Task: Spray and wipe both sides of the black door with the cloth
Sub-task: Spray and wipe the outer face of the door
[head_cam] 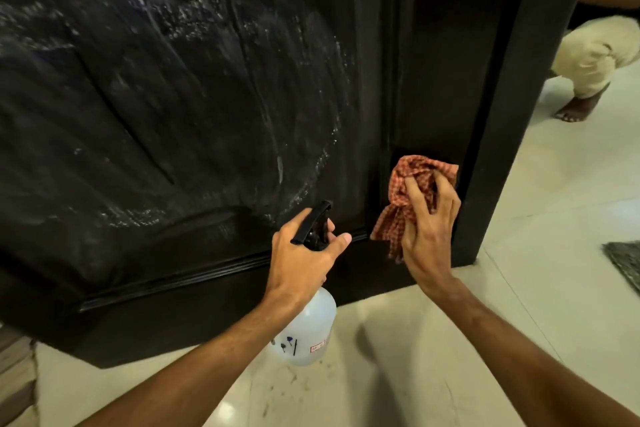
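Observation:
The black door (194, 107) fills the left and middle of the head view, its panel streaked with wet spray and wipe marks. My left hand (301, 253) grips the black trigger head of a clear spray bottle (308, 333) low in front of the door, nozzle toward the panel. My right hand (429, 229) presses a bunched red-and-white checked cloth (408, 191) against the door's lower right strip, near its edge.
A black door frame post (512, 107) stands just right of the cloth. Behind it another person crouches, with a bare foot (575, 107) on the pale tiled floor (450, 340). A grey mat (623, 263) lies at the right edge.

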`<state>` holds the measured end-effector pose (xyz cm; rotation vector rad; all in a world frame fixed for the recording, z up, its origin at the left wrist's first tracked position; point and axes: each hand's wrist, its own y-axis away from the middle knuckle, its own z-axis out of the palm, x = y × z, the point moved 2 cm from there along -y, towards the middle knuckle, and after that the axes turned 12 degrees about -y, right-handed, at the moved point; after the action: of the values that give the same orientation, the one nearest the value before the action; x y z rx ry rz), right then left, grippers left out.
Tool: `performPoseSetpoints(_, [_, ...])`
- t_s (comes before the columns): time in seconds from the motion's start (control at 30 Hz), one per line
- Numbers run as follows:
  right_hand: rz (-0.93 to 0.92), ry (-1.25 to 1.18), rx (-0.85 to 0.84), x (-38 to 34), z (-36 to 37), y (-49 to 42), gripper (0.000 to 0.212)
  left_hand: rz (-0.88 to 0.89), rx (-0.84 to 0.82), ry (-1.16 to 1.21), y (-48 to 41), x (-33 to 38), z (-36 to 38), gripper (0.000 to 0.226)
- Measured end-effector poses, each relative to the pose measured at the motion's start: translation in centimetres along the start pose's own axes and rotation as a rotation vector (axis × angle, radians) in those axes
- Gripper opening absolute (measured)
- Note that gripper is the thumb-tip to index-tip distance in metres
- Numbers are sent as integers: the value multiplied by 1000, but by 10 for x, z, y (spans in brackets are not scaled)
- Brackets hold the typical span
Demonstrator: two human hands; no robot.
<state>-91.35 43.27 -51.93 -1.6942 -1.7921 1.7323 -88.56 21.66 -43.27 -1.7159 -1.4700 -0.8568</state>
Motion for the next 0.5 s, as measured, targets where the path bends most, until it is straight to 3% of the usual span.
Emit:
performPoseSetpoints(0.37, [-331, 96, -60, -34, -28, -54, 56, 77, 11, 70, -3, -17, -44, 19])
performPoseSetpoints(0.5, [-507, 94, -184, -100, -14, -78, 46, 35, 100, 163, 2, -29, -88, 20])
